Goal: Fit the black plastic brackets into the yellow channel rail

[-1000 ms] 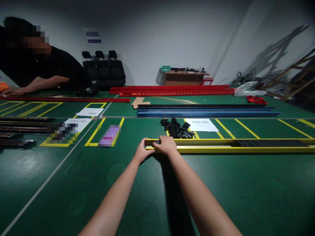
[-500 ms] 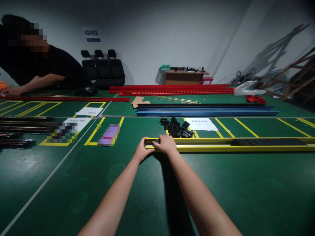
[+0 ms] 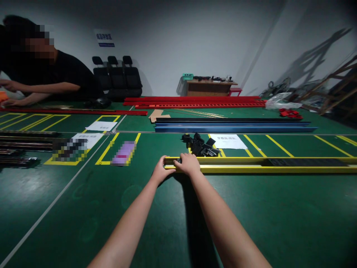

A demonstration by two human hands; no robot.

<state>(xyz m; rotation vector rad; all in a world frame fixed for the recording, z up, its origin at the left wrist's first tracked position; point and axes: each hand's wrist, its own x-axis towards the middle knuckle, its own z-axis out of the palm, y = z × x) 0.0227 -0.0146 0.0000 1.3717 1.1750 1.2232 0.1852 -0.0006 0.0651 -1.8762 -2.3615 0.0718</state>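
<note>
A long yellow rail [image 3: 251,170] with an open channel lies across the green table. At its near-left end, my left hand [image 3: 161,171] is closed around the end, fingers on the far side and thumb in front. My right hand [image 3: 190,163] reaches over the channel just beside it. Between its thumb and fingers sits a small black block [image 3: 179,160], partly hidden by the hand. Further right along the channel lies a long black insert [image 3: 290,162]. Loose black plastic parts [image 3: 198,144] are heaped just behind the rail.
Blue rails [image 3: 234,128] and red rails [image 3: 195,100] lie further back. A printed sheet [image 3: 227,141] rests right of the heap. Dark rods [image 3: 25,143] and a blurred purple item [image 3: 124,152] lie left. A co-worker [image 3: 64,74] leans over the table at far left.
My hands and the yellow rail stay almost where they were. The co-worker has raised one hand from the table at far left.
</note>
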